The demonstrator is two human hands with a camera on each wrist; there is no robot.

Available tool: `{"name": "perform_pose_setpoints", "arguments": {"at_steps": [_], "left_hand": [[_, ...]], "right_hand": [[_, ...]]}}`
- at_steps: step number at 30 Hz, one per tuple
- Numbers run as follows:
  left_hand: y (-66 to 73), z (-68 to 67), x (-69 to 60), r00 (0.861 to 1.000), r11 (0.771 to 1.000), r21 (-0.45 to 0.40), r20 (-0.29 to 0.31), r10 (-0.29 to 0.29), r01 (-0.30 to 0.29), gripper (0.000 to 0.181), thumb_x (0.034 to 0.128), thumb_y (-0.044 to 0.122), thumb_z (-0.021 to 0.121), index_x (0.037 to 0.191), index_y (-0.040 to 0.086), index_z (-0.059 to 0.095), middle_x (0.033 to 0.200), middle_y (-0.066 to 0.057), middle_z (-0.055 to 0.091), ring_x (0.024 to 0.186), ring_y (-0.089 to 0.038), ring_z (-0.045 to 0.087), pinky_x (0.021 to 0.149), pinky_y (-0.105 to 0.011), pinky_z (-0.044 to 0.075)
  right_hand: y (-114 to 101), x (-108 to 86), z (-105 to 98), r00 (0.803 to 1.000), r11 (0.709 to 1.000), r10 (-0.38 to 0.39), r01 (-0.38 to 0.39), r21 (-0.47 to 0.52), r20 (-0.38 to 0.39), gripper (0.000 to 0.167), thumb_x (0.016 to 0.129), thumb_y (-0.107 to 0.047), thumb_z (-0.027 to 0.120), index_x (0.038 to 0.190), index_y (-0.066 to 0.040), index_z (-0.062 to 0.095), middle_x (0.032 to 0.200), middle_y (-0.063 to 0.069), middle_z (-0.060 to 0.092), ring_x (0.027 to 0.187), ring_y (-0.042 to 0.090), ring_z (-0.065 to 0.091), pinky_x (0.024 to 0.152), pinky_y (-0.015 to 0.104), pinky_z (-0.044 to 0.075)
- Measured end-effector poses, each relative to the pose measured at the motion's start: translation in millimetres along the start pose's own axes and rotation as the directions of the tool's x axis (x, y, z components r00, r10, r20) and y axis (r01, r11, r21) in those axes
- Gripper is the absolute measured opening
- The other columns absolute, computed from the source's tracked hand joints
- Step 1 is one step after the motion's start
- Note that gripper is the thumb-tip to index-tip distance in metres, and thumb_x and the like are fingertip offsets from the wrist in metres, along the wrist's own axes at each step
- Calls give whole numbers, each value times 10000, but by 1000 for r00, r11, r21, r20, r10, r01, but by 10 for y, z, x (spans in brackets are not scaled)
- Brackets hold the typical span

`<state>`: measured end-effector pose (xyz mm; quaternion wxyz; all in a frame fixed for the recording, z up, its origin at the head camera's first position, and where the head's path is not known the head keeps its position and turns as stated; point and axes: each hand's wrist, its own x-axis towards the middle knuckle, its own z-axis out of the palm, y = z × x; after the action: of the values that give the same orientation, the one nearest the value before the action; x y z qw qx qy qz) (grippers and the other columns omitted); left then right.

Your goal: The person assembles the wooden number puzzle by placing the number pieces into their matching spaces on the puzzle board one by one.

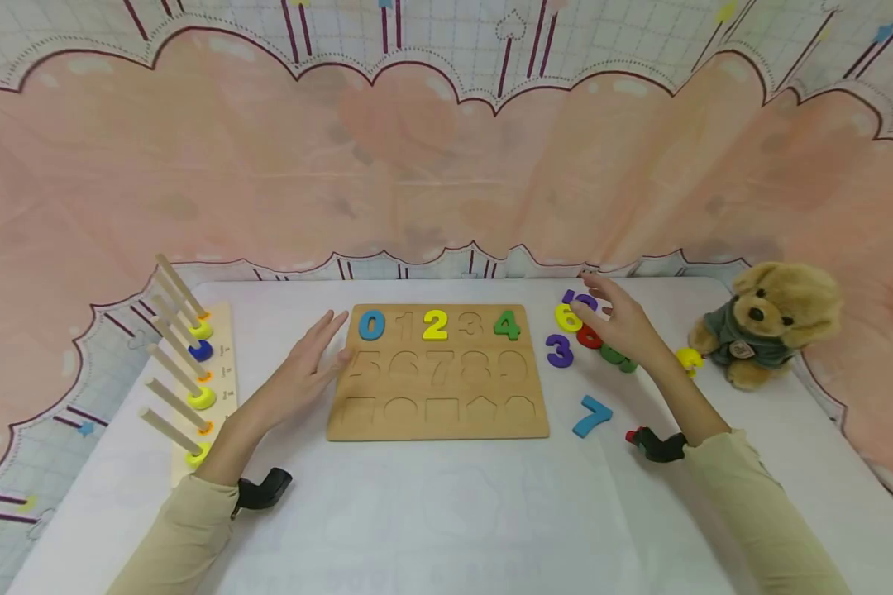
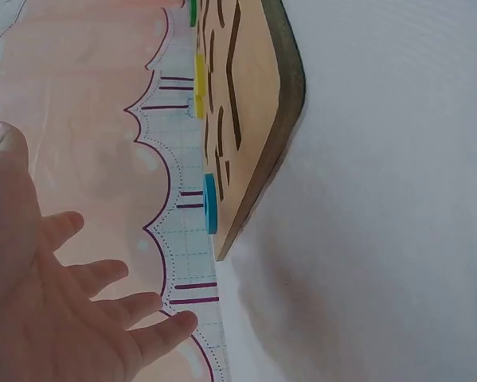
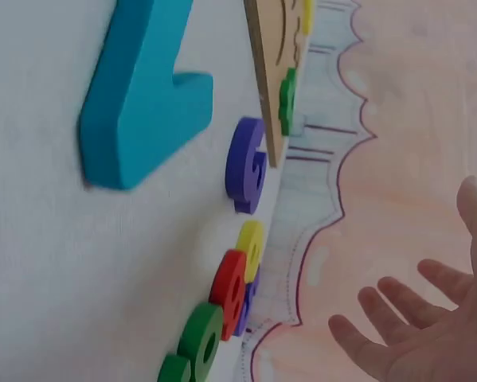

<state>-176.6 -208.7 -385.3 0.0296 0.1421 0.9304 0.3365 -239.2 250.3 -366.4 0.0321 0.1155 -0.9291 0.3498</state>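
Just over loose numbers with right hand
Holding nothing, with fingers spread; farther off with left hand, empty too

Head cam: high, farthest back, facing forward and down over the tabletop. Left wrist: low, rolled sideways, skimming along near the board. Right wrist: low, also sideways, closest to the blue 7. All three share the board; head and right wrist share the 7.
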Motion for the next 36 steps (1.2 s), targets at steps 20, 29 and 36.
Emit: {"name": "perform_pose_setpoints", "arguments": {"at_steps": [20,29,36], "left_hand": [[-2,168,-93,992,984,-179,120,30,-9,661,1022,357,469,1543,53,201,1614,-219,148,1482,-443,156,1169,-623,204],[-36,178,-107,992,989,-150,122,19,0,692,1005,377,504,1537,40,215,1593,-221,215,1434,-428,275,1150,-607,269],[-77,198,-119,992,994,-112,125,-3,17,716,998,391,511,1535,22,213,1590,-220,232,1471,-433,198,1177,-601,211]], "right_hand": [[167,-114,-119,989,977,141,-134,163,-31,640,995,-436,488,1498,-77,324,1491,222,420,1389,419,383,1074,583,399],[142,-173,-173,986,974,148,-133,184,-71,637,996,-453,467,1507,-104,313,1481,189,449,1353,386,439,1060,561,422],[154,-216,-242,988,979,123,-106,175,-92,616,999,-438,472,1503,-115,329,1469,167,473,1312,349,490,1020,369,503]]}}
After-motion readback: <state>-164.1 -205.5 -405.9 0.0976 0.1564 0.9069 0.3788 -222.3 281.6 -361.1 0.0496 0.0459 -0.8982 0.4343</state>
